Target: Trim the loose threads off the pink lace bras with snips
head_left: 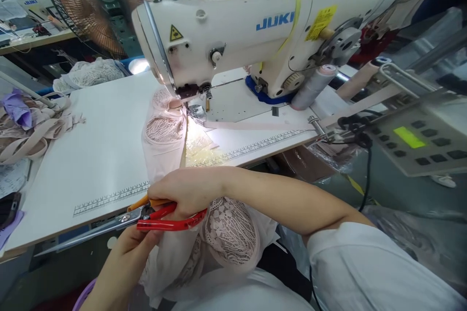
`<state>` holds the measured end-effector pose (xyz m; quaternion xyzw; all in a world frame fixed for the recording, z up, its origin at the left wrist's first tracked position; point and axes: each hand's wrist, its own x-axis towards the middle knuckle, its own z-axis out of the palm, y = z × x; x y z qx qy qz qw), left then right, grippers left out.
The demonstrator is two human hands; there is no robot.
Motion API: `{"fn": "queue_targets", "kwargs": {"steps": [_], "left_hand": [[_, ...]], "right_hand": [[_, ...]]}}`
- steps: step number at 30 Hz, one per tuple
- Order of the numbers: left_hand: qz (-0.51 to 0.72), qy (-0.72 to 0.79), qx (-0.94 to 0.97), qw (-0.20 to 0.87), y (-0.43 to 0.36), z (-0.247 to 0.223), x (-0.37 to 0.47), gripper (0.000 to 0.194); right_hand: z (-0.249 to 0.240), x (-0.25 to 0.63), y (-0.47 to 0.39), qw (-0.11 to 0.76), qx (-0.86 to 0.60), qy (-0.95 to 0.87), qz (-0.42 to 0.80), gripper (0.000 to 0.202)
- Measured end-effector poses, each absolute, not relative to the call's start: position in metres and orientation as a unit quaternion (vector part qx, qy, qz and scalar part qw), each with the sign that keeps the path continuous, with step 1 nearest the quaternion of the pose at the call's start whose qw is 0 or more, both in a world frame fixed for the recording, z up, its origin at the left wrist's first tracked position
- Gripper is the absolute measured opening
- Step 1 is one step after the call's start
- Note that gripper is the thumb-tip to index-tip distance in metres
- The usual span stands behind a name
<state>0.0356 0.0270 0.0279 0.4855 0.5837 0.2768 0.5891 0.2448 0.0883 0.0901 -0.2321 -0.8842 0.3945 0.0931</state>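
My right hand (193,192) is wrapped round the red handles of a pair of scissors (171,223), whose long blades point left past the table's front edge. An orange-handled piece (140,202) also shows at its fingers. Just below the scissors, my left hand (133,248) is closed, thumb by the red handle; what its fingers pinch is hidden. A pale pink lace bra (231,233) hangs over my lap, right of my left hand. More of its fabric (164,136) runs up under the sewing machine's presser foot (197,112).
The white sewing machine (226,34) spans the table (109,141). A pink strip (255,126) leads from a metal guide at right, near a thread cone (315,87) and control panel (419,136). Fabric straps (32,131) and a phone (9,209) lie left; a fan (98,5) stands behind.
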Motion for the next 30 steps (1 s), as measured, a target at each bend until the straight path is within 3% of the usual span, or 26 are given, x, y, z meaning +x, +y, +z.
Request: {"fn": "queue_targets", "kwargs": {"steps": [4,10,12,16,19,30], "left_hand": [[0.280,0.553,0.484,0.618,0.028,0.023,0.037,0.037],[0.280,0.560,0.490,0.607,0.025,0.019,0.033,0.032],[0.287,0.575,0.490,0.588,0.023,0.016,0.029,0.033],[0.281,0.573,0.523,0.565,0.024,0.008,0.022,0.032],[0.272,0.571,0.534,0.561,0.024,0.005,0.022,0.033],[0.258,0.576,0.577,0.518,0.024,0.022,0.040,0.032]], "right_hand": [[0.086,0.247,0.084,0.119,-0.246,-0.869,0.411,0.026],[0.059,0.264,0.044,0.306,-0.386,-0.696,0.522,0.031],[0.045,0.271,0.025,0.289,-0.380,-0.688,0.547,0.033],[0.015,0.275,-0.005,0.130,-0.394,-0.741,0.529,0.034],[0.003,0.271,-0.015,0.061,-0.429,-0.740,0.515,0.038],[0.010,0.257,-0.009,0.080,-0.463,-0.708,0.526,0.041]]}}
